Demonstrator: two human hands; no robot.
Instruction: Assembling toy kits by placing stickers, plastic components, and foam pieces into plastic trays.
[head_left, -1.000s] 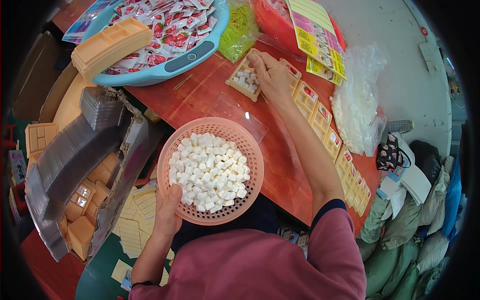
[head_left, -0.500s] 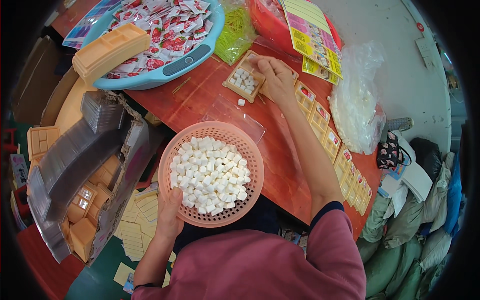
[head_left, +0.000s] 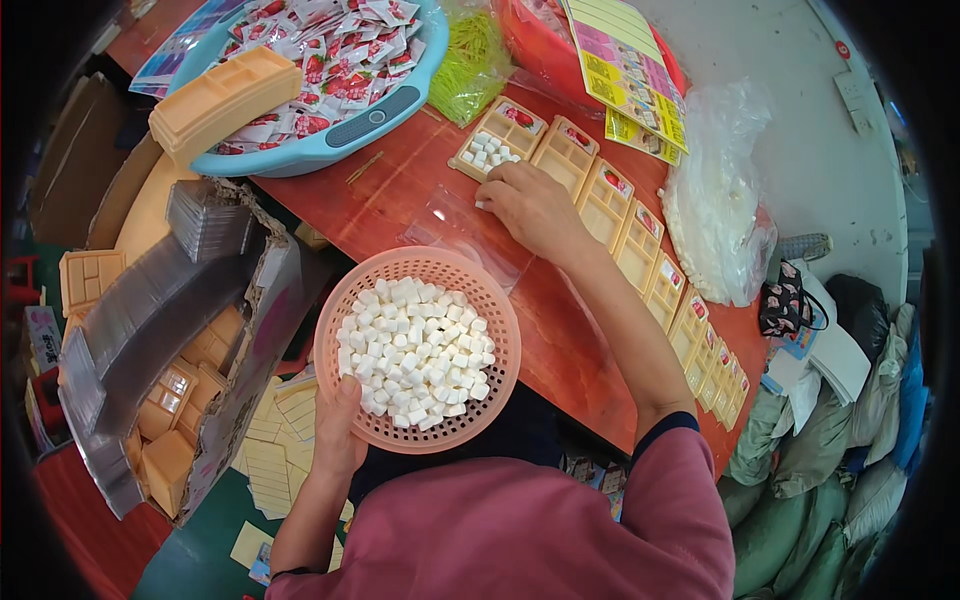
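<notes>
My left hand (head_left: pixel 340 425) grips the rim of a round pink perforated basket (head_left: pixel 508 375), thumb over its edge. Small white marshmallows (head_left: pixel 415 345) are heaped inside. Over the red table, my right hand (head_left: pixel 535 208) has its fingers closed on a single loose marshmallow (head_left: pixel 481 205), mostly covered by the fingertips. Just beyond those fingers is a tan compartment tray (head_left: pixel 461 160) with several marshmallows in one section and a strawberry-print packet (head_left: pixel 520 117) in another. A second tray (head_left: pixel 562 158) adjoins it, also with a packet.
More tan trays (head_left: pixel 636 253) form a row along the table's right side. A blue tub (head_left: pixel 330 148) of packets, stacked trays (head_left: pixel 225 100) and a bag of green strips (head_left: pixel 470 65) lie at the back. Clear plastic bags (head_left: pixel 715 200) sit right; a carton (head_left: pixel 230 420) stands left.
My right hand has moved down and left from the filled tray's far section to the loose marshmallow, uncovering the packet there. My left hand still holds the basket, which has shifted slightly left.
</notes>
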